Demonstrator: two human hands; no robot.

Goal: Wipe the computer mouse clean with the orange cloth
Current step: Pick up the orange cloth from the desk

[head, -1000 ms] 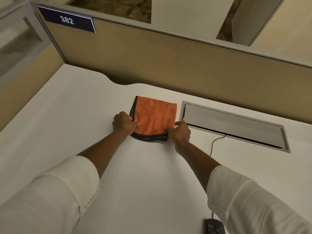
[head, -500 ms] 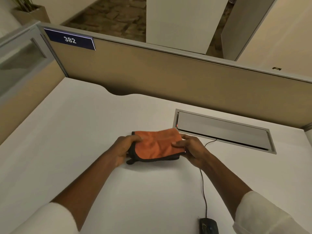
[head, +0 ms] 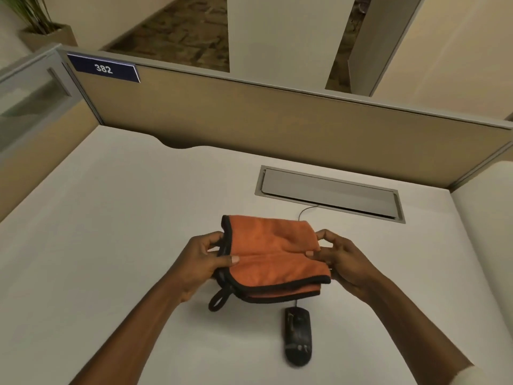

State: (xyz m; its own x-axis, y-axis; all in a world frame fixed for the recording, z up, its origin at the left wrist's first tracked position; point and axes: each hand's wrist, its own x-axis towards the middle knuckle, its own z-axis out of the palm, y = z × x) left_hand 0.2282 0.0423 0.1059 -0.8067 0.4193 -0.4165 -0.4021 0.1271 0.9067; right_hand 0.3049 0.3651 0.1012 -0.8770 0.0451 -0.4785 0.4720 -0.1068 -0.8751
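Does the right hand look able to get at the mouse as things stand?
Probably yes: the mouse lies bare on the desk, just below the right hand, though that hand holds the orange cloth.

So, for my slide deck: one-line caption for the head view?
Both hands, left hand and right hand, hold the folded orange cloth above the desk, mouse untouched.

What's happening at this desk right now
A person is holding a folded orange cloth just above the white desk, the left hand pinching its left edge and the right hand its right edge. A black wired mouse lies on the desk nearer the person, below the cloth and untouched. Its cable runs under the cloth toward the grey cable hatch. No wiping has started yet.
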